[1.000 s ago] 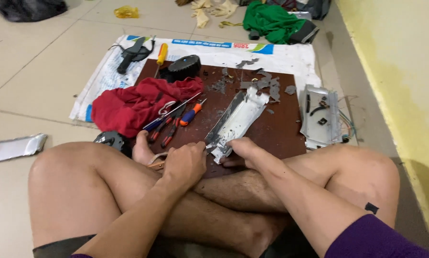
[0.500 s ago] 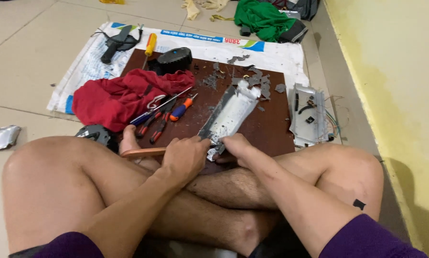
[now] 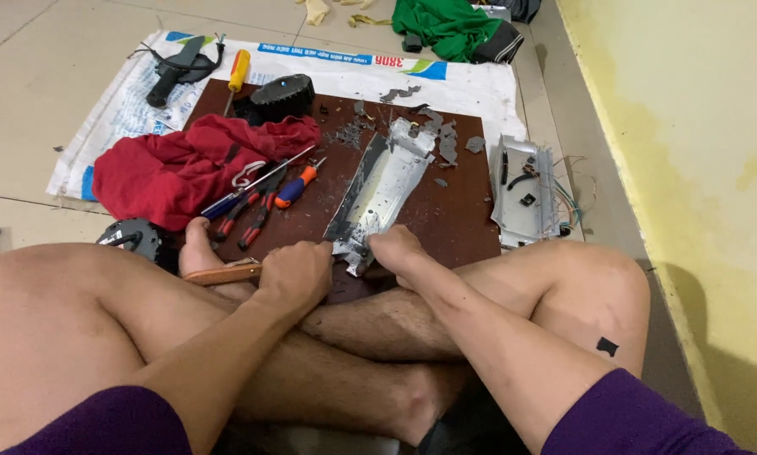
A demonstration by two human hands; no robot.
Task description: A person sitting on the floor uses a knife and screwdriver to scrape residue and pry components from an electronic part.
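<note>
Lying lengthwise on the dark brown board (image 3: 454,211), a long, bent metal casing (image 3: 378,195) shows dull grey, dented sheet with torn edges; its near end sits between both hands. The left hand (image 3: 298,274) is closed around a wooden-handled tool (image 3: 222,273), while the right hand (image 3: 398,250) pinches the casing's near end. Left of it lie a crumpled red cloth (image 3: 176,168), pliers and screwdrivers (image 3: 265,198). Grey flakes (image 3: 446,143) scatter at the far end.
</note>
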